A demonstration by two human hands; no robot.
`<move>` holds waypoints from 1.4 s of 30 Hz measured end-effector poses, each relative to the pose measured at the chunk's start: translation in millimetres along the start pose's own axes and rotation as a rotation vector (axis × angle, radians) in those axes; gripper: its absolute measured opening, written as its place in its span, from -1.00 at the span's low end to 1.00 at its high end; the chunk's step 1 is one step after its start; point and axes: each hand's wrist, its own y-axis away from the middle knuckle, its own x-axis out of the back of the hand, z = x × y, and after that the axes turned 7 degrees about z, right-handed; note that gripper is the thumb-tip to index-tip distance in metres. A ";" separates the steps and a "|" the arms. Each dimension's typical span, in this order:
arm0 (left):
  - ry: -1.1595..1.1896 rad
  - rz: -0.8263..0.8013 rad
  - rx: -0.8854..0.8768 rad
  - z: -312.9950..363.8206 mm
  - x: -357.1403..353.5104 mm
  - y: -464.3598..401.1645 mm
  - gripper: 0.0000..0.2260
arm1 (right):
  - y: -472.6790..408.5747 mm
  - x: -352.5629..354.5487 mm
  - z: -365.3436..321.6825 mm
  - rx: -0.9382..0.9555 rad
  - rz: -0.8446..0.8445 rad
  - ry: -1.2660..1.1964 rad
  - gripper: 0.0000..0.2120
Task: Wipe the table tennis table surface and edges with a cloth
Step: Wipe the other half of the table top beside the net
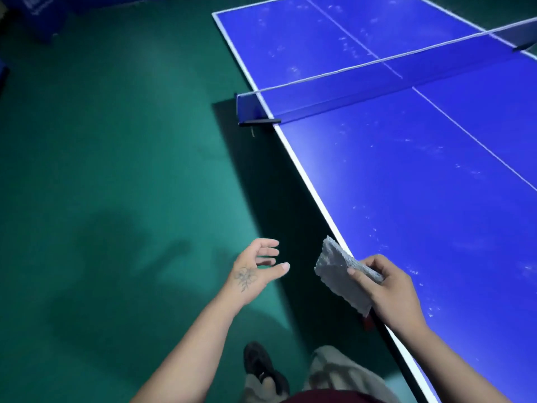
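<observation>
Cloth in hand at the side edge of the blue counter.
The green floor (116,170) fills the left; the blue counter (406,175), smudged with pale marks, runs off to the right, its net (377,82) stretched across. The right hand (389,289) pinches a folded grey cloth (337,271) just over the counter's white edge line, while the left hand (255,271) hangs over the floor, fingers spread loose, holding nothing.

Left hand (257,270) reaching forward with fingers loosely spread and holding nothing, right hand (388,289) gripping a cloth (338,270), thumb pressing on top
</observation>
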 end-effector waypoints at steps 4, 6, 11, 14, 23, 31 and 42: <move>-0.063 -0.151 -0.020 31.3 4.1 -72.8 -0.50 | -27.9 -15.0 -17.8 -0.057 0.107 -0.042 -0.78; -0.069 -0.208 -0.026 42.2 -0.3 -103.9 -0.47 | -45.7 -22.5 -26.8 -0.061 0.155 -0.074 -0.79; -0.167 -0.348 -0.016 62.0 -16.3 -189.7 -0.44 | -123.0 -46.5 -39.5 -0.110 0.212 -0.152 -0.80; -0.227 -0.355 0.002 80.8 -17.7 -246.3 -0.42 | -185.9 -64.7 -43.9 -0.122 0.193 -0.201 -0.80; -0.328 -0.325 -0.006 168.7 -12.1 -412.0 -0.41 | -365.0 -102.0 -109.2 -0.116 0.114 -0.227 -0.81; -0.302 -0.411 0.006 207.3 -21.0 -533.5 -0.41 | -465.0 -134.2 -144.1 -0.147 0.169 -0.233 -0.81; -0.393 -0.802 0.028 182.8 -23.3 -722.2 -0.49 | -560.4 -241.7 -164.7 -0.398 0.369 -0.352 -0.80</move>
